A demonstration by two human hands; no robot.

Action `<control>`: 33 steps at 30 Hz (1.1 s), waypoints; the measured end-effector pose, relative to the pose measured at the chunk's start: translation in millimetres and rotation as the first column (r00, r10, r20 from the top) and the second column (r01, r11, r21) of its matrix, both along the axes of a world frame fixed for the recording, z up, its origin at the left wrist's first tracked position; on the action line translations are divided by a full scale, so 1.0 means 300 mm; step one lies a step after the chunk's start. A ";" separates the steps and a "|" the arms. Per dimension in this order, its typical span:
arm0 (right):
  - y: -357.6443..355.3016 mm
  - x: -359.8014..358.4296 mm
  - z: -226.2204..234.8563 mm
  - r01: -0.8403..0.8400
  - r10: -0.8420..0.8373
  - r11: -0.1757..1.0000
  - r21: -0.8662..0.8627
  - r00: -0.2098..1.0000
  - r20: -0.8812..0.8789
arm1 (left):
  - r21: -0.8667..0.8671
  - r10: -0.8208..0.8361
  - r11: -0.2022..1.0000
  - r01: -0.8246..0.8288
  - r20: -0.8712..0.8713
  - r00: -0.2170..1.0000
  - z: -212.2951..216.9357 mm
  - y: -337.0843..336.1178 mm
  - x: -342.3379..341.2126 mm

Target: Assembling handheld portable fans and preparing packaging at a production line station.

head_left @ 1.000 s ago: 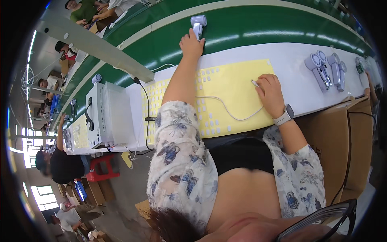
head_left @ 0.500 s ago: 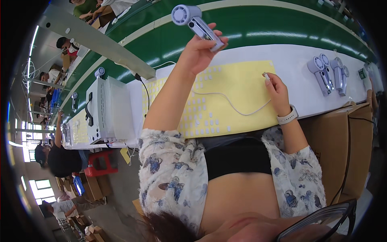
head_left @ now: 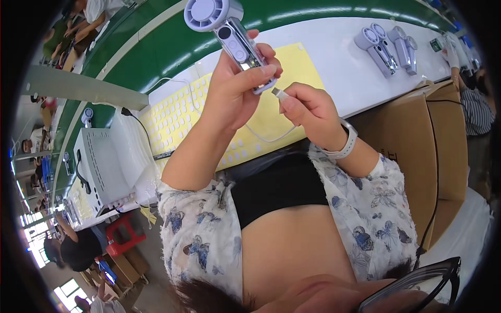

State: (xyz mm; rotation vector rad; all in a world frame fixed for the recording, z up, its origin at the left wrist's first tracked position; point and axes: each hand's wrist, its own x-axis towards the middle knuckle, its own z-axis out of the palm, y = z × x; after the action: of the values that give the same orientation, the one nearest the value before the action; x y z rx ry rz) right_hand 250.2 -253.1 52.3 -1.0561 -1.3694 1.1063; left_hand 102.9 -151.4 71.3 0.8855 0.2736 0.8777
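Observation:
My left hand [head_left: 237, 86] is closed round the handle of a lavender handheld fan [head_left: 237, 44], its round head tilted up and to the left. Two round buttons and a shiny strip show on the handle. My right hand [head_left: 313, 112], with a pale watch on the wrist, pinches a white charging cable [head_left: 279, 93] by its plug. The plug's metal tip points at the fan's bottom end, a small gap apart. From the plug the cord loops down over a yellow sheet [head_left: 297, 68] that carries rows of small white pieces.
Several more lavender fans [head_left: 383, 49] stand at the right of the white table. A green conveyor belt [head_left: 313, 18] runs along the far side. To the right is a large open cardboard box [head_left: 412, 156]; to the left, a grey metal case [head_left: 102, 167]. Other people work farther off.
My left hand has brought the fan nearer, and my right hand has carried the cable plug left and up to the fan's bottom end. The whole view has turned somewhat.

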 end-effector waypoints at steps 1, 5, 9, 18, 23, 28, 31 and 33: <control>-0.004 -0.002 -0.004 -0.007 0.007 1.000 -0.026 1.000 -0.030 | -0.030 -0.014 0.999 0.014 -0.001 1.000 -0.008 -0.007 0.004; -0.013 -0.013 -0.032 -0.002 0.001 1.000 -0.016 1.000 -0.029 | -0.031 0.000 1.000 0.000 -0.005 1.000 0.002 -0.022 0.026; -0.022 -0.029 -0.046 0.013 -0.013 1.000 -0.009 0.999 -0.041 | -0.041 0.011 0.999 -0.014 -0.078 0.997 0.003 -0.042 0.030; -0.030 -0.031 -0.085 0.093 -0.106 0.992 -0.088 0.983 -0.151 | 0.227 0.254 0.953 -0.201 -0.237 0.938 -0.059 -0.076 0.074; -0.027 -0.019 -0.087 0.024 -0.051 0.990 -0.140 0.981 -0.190 | 0.297 0.238 0.942 -0.154 -0.271 0.933 -0.037 -0.083 0.067; 0.006 -0.021 -0.060 0.066 -0.062 0.996 0.055 0.996 -0.071 | 0.261 0.148 0.963 -0.067 -0.304 0.941 -0.005 -0.073 0.042; 0.006 -0.016 -0.061 0.088 -0.084 0.991 0.098 0.995 -0.043 | 0.210 0.100 0.977 -0.039 -0.289 0.952 -0.014 -0.068 0.042; 0.002 -0.012 -0.066 0.092 -0.090 0.995 0.046 0.995 -0.042 | 0.143 0.045 0.990 -0.010 -0.243 0.969 -0.025 -0.058 0.047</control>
State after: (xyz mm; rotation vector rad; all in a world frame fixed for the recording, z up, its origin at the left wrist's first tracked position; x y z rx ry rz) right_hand 246.7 -252.5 32.5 -1.0461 -1.2980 1.0180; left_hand 117.0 -168.8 63.8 1.1268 0.4444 0.8198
